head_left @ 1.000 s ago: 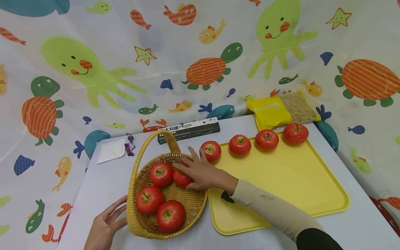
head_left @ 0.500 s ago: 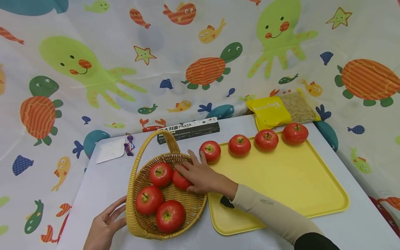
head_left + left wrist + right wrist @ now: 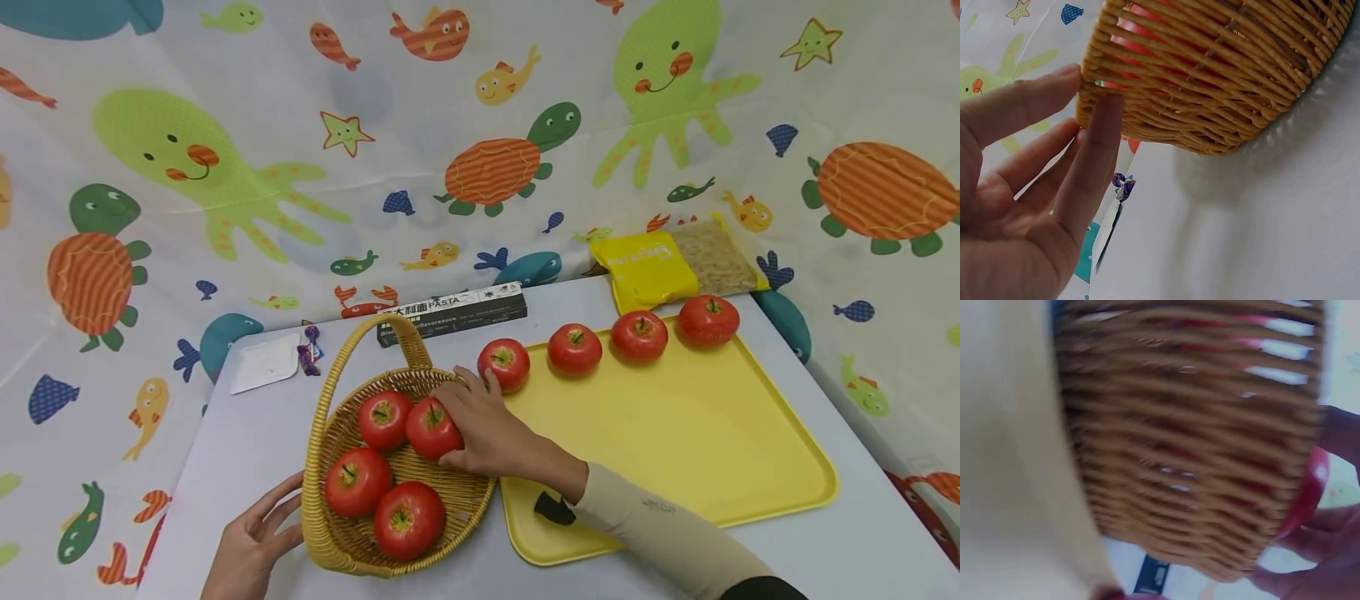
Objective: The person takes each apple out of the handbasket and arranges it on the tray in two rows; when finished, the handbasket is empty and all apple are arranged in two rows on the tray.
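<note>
A wicker basket point(image 3: 468, 504) with a tall handle holds several red apples. My right hand point(image 3: 483, 421) reaches over its right rim and grips one apple point(image 3: 433, 427) from the right side, thumb below and fingers above. In the right wrist view, that apple point(image 3: 1310, 494) shows past the rim, between thumb and fingers. Beside it lie another apple point(image 3: 384, 419) and, nearer the front, two more. My left hand point(image 3: 255, 537) is at the basket's left side, its extended fingers touching the wicker; the left wrist view shows the fingertips point(image 3: 1110, 109) against the weave.
A yellow tray point(image 3: 675, 442) lies right of the basket, with several apples point(image 3: 574, 349) lined along its far edge. Behind are a black pasta box point(image 3: 453, 315) and a yellow pasta bag point(image 3: 652, 267). Purple-wrapped candy point(image 3: 309, 354) and a white dish point(image 3: 264, 363) sit back left.
My right hand has shifted slightly right and its fingers have come off the top of the gripped apple, which now shows more fully. The left hand and the basket stay put.
</note>
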Motion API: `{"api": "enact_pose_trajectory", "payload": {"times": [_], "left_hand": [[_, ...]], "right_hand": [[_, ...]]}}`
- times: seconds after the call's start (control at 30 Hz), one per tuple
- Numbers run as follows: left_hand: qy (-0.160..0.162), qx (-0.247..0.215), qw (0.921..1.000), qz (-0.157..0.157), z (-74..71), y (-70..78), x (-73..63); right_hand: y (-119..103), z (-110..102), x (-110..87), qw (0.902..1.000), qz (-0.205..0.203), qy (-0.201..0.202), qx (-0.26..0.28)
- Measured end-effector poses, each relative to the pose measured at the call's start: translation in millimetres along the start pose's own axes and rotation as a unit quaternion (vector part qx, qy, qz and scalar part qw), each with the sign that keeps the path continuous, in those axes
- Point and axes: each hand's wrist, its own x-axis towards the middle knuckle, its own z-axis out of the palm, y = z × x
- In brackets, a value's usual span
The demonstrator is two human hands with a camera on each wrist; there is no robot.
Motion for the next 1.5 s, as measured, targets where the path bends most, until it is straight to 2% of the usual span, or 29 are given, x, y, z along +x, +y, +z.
{"api": "enact_pose_trajectory", "payload": {"times": [0.1, 0.2, 0.47, 0.57, 0.8, 0.97, 1.2, 1.5], "left_hand": [[-0.002, -0.001, 1.0, -0.001, 0.7, -0.7, -0.1], [-0.002, 0.0, 1.0, -0.008, 1.3, -0.4, 0.1], [-0.006, 0.007, 0.9996, -0.025, -1.3, -0.8, 0.3], [-0.007, 0.006, 0.9997, -0.024, -1.5, -0.7, 0.5], [-0.006, 0.009, 0.9998, -0.018, -0.9, -1.5, 0.9], [-0.003, 0.003, 0.9998, -0.019, -1.5, -1.5, 1.3], [-0.001, 0.004, 0.9996, -0.028, -2.5, -1.2, -0.3], [-0.008, -0.027, 0.9996, 0.007, -1.7, -2.4, -0.9]], "right_hand": [[-4.3, -11.8, -5.6, 0.9962, 0.019, 0.029, 0.079], [-6.4, -24.5, -12.0, 0.9869, 0.037, 0.064, 0.143], [4.3, -44.0, -25.7, 0.9536, 0.094, 0.149, 0.244], [12.4, -45.5, -31.1, 0.9447, 0.109, 0.171, 0.258], [34.1, -44.1, -47.7, 0.9491, 0.113, 0.212, 0.204], [51.2, -41.4, -61.9, 0.9506, 0.126, 0.206, 0.195], [66.4, -26.9, -76.5, 0.9486, 0.164, 0.16, 0.218], [68.5, -4.8, -86.7, 0.9493, 0.182, 0.116, 0.228]]}}
